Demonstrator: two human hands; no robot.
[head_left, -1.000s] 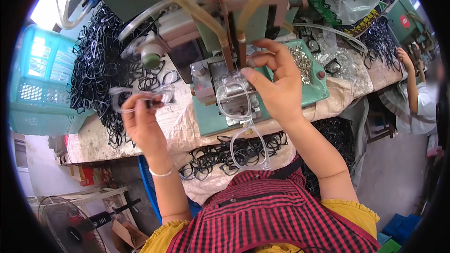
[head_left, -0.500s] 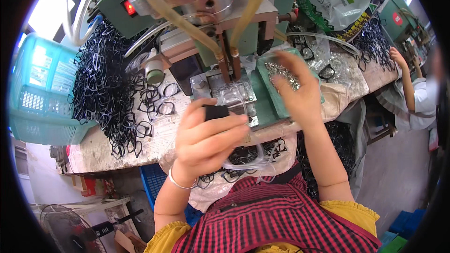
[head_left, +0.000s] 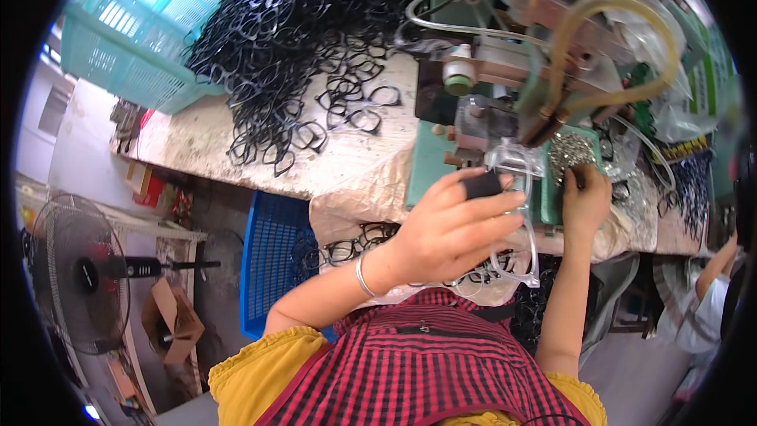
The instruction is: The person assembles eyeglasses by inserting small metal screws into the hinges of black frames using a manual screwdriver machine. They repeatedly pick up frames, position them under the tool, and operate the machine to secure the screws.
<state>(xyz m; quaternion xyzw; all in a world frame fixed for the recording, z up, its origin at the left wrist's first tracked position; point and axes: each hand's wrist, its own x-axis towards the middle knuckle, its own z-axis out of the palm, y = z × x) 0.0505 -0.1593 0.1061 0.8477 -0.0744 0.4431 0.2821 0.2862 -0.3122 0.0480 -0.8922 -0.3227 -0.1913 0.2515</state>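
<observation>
My left hand (head_left: 461, 229), with a black sleeve on one finger, is closed on a clear eyeglass frame (head_left: 534, 256). It holds the frame in front of a bench machine (head_left: 544, 122) with metal jaws and yellowish hoses. My right hand (head_left: 587, 199) reaches into a green tray (head_left: 547, 203) to the right of the machine. Its fingers are pinched at the edge of a heap of small silvery metal parts (head_left: 571, 151). Whatever lies between those fingertips is too small to make out.
Dark eyeglass frames (head_left: 292, 31) are heaped at the back left, with loose ones (head_left: 363, 120) nearer the machine. A turquoise basket (head_left: 130, 55) stands far left. Below the bench are a blue crate (head_left: 264, 268) and a fan (head_left: 79, 272). At far right, another person (head_left: 706, 308) is partly visible.
The view has swung left, so the machine now appears farther right. My right hand, blurred over the tray before, has come down into the metal parts and closed its fingers. My left hand keeps the clear frame.
</observation>
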